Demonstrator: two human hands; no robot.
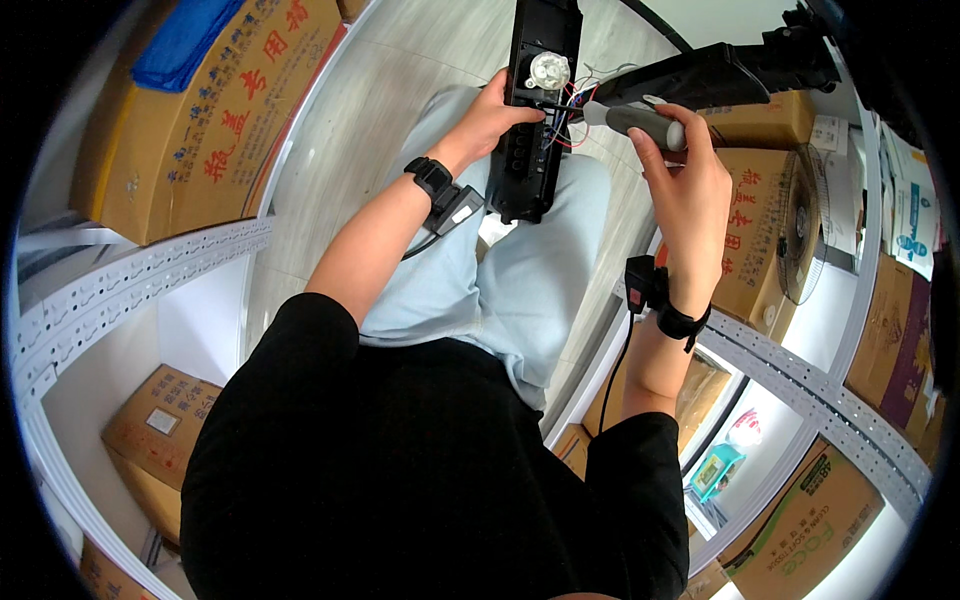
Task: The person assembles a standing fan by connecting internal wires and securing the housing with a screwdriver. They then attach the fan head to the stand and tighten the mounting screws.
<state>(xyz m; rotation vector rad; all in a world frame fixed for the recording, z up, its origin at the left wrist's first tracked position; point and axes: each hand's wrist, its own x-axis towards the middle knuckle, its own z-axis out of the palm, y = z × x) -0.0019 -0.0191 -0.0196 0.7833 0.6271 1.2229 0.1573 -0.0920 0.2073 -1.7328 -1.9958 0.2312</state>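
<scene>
Holding black casing (520,185) over knees (585,205), left hand (493,118) clamped on edge; right hand (695,172) grips screwdriver (648,124), tip near left thumb. Casing open, wires (575,96) exposed; closing up seemingly left. Screws too small to tell.

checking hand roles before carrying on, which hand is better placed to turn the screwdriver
Probably the right hand: it holds the grey-handled screwdriver, which points toward the black plastic housing, while the left hand grips the housing's edge.
</scene>
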